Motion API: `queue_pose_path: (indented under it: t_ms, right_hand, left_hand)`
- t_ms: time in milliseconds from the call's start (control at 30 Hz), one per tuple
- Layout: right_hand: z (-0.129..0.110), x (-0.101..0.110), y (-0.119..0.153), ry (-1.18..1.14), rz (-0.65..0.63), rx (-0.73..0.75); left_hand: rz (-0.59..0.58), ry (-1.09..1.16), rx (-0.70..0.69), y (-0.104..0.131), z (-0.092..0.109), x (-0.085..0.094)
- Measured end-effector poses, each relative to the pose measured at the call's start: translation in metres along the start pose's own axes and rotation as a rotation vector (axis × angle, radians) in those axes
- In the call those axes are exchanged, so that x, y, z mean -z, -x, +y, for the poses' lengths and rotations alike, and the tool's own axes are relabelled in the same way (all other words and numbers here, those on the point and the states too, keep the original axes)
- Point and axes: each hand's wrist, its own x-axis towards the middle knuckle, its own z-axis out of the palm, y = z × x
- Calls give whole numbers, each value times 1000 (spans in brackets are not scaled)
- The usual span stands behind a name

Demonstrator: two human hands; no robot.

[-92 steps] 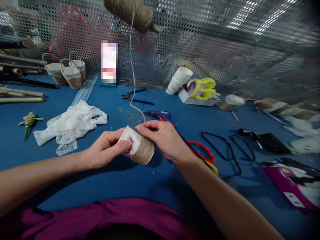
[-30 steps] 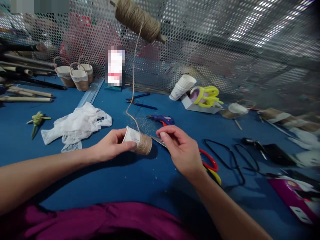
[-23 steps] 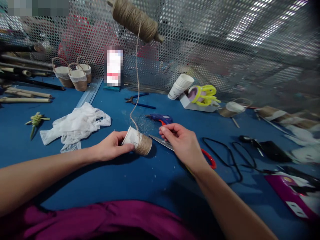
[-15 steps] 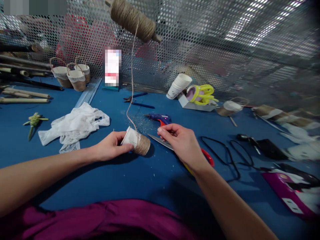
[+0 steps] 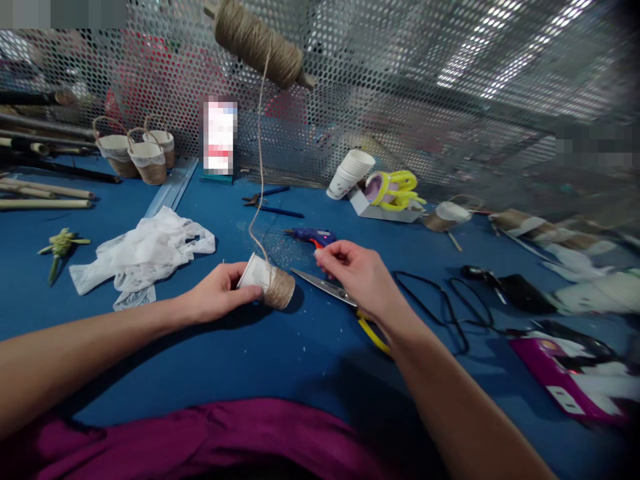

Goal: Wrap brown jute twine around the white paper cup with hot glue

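My left hand (image 5: pixel 225 290) grips a white paper cup (image 5: pixel 254 275) by its rim end, thumb on the near side. The cup lies tilted, its base pointing right, with brown twine (image 5: pixel 280 289) wound round its lower part. A loose strand rises from the cup to a large twine spool (image 5: pixel 257 43) above. My right hand (image 5: pixel 357 270) hovers over the scissors (image 5: pixel 325 285), thumb and fingers pinched together; anything between them is too small to make out. A blue glue gun (image 5: pixel 314 236) lies just beyond those fingertips, its handle partly hidden.
Pliers (image 5: pixel 275 201) and white lace (image 5: pixel 145 250) lie on the blue table. Several twine-wrapped cups, three with handles (image 5: pixel 149 163), stand along the back. Stacked paper cups (image 5: pixel 351 172) and a yellow-handled tool (image 5: pixel 397 187) are behind. A black cord (image 5: pixel 435 300) and purple power strip (image 5: pixel 543 373) lie right.
The view has shifted slightly, so everything sits a little further left. My left hand keeps its hold on the cup. My right hand stays pinched near the glue gun, with little movement.
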Motion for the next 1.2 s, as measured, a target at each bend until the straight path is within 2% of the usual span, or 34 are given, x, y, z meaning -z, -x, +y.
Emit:
queue_pose_path:
  t_ms: [133, 233, 333, 533, 633, 700, 867, 1200]
  right_hand:
    - [20, 8, -24, 166, 97, -53]
    - [37, 3, -39, 200, 80, -103]
    - [44, -1, -43, 182, 102, -147]
    - [22, 13, -20, -38, 84, -155]
    - [5, 23, 0, -220, -69, -158]
    - [-4, 24, 12, -189, -147, -156]
    - [-18, 14, 31, -99, -223, -155]
    - [-24, 14, 39, 77, -240, -61]
  left_hand:
    - [23, -12, -17, 0, 0, -1]
    - [25, -35, -44, 1, -1, -1]
    - [7, -67, -66, 2, -3, -1]
    - [9, -101, -43, 2, -5, 0]
    - [78, -155, -38, 1, -5, 0]
    - [112, -178, -39, 0, -6, 0]
    - [131, -201, -50, -3, -8, 3]
    - [94, -204, -66, -3, -11, 4]
